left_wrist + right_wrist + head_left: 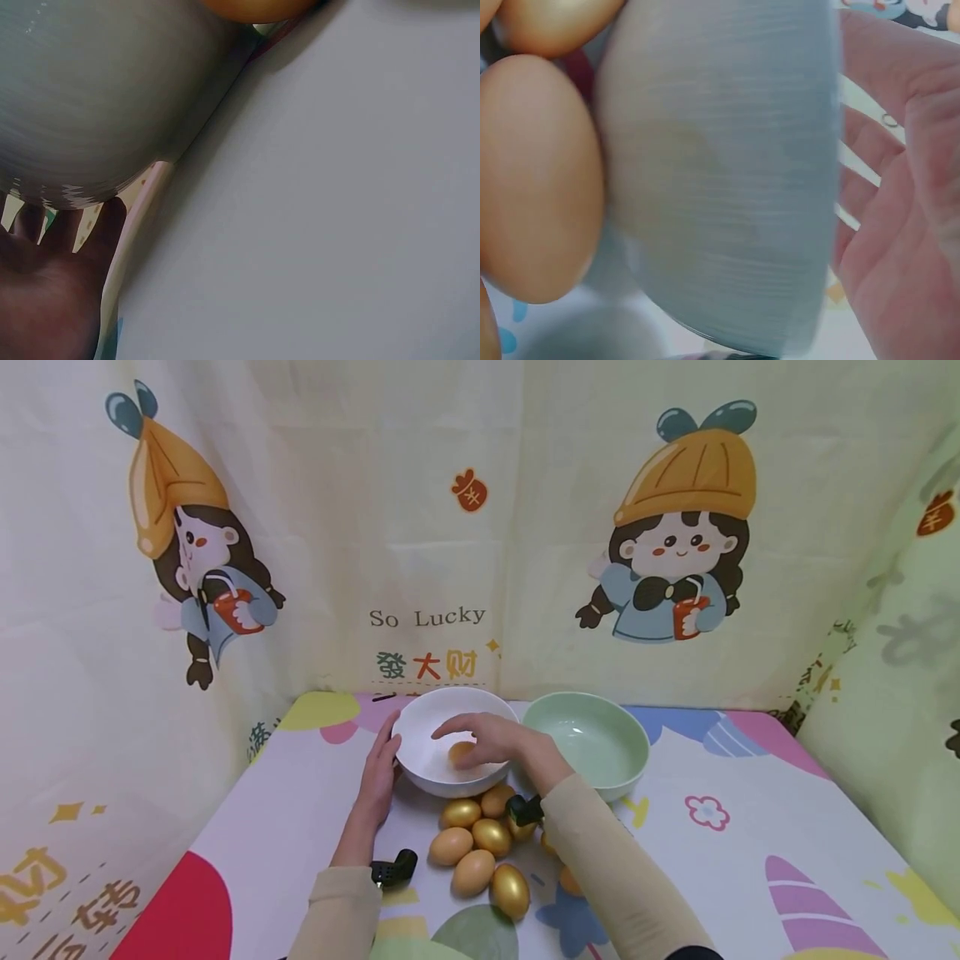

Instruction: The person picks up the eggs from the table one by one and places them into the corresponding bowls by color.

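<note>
A white bowl (427, 777) stands at the back of the table, with a brown egg (457, 750) inside. My left hand (377, 777) rests against the bowl's left outer side. In the left wrist view its fingers (64, 229) lie nearly straight along the wall. Over the bowl reaches my right hand (491, 739), fingers spread and dipping past the rim, the thumb overlapping part of the egg. In the right wrist view the bowl wall hides the fingertips, so contact with the egg cannot be seen.
Several brown eggs (473, 872) and gold eggs (510, 891) lie on the table in front of the white bowl, some partly behind the right forearm. A green bowl (600, 743) stands just right of the white one. A patterned cloth (420, 552) hangs behind.
</note>
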The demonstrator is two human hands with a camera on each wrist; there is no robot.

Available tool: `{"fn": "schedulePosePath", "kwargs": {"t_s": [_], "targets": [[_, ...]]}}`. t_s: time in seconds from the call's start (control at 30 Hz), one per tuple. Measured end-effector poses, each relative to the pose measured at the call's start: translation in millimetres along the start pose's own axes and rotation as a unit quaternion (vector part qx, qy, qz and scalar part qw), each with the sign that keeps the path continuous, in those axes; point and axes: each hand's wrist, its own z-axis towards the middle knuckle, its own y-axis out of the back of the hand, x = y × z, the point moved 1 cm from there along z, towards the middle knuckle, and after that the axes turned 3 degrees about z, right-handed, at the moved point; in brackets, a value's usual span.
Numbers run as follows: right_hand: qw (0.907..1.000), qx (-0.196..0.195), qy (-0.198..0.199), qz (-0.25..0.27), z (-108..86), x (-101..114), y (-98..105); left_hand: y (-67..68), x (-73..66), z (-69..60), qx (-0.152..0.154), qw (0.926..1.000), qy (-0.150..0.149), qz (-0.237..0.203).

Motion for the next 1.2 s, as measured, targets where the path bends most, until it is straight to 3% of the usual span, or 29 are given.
{"fn": "schedulePosePath", "kwargs": {"t_s": [0.13,0.47,0.87,1.2], "targets": [[0.9991,-0.026,0.034,-0.005,-4.5,4,5,-0.6,0.5,-1.0,-0.005,1.0,-0.004,-0.003],[0.9966,-0.057,0.057,0.014,-18.8,13,12,-0.6,-1.0,-2.9,-0.008,0.9999,-0.005,0.004],[0.9928,-0.105,0.047,0.034,-44.2,20,13,-1.8,-3.3,-3.8,-0.017,0.9998,0.002,0.004],[0.99,-0.122,0.067,0.022,-66.3,28,11,-2.8,-1.7,-2.5,-0.022,0.9997,-0.005,0.003]]}}
